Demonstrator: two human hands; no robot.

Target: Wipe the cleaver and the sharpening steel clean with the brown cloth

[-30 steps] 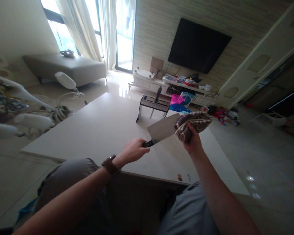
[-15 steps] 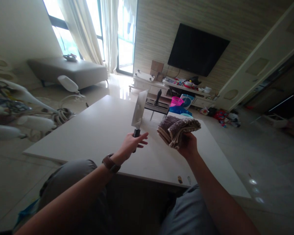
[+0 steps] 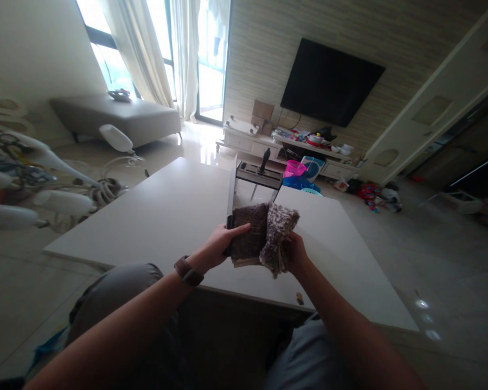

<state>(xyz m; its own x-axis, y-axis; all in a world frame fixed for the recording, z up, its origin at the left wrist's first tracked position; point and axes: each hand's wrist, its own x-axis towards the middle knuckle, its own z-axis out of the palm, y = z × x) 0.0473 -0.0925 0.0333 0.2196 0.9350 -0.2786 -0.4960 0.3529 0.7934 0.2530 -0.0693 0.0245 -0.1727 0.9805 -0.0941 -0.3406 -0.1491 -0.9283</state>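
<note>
My left hand (image 3: 215, 248) is closed around the black handle of a cleaver (image 3: 231, 189). Its broad blade points up and away, seen almost edge-on. The left thumb lies over the near side of a folded brown plush cloth (image 3: 250, 233). Pale layers show along the cloth's lower edge. From the right, my right hand (image 3: 296, 252) grips the cloth, its fingers partly hidden behind the folds. The cloth sits against the cleaver's handle and lower blade; whether it wraps the blade I cannot tell. Both hands are above a white table (image 3: 166, 211).
At the table's far side is a dark rectangular frame (image 3: 252, 172) with an upright black handle. Behind it are a pink basket (image 3: 295, 168) and blue plastic items (image 3: 296, 182). A small brown-and-yellow piece (image 3: 300, 298) lies at the near edge. White lamp-like parts (image 3: 63, 201) stand left.
My right hand has brought the cloth leftward to the cleaver. The blade has turned from showing its flat side to nearly edge-on, and my left thumb now rests on the cloth.
</note>
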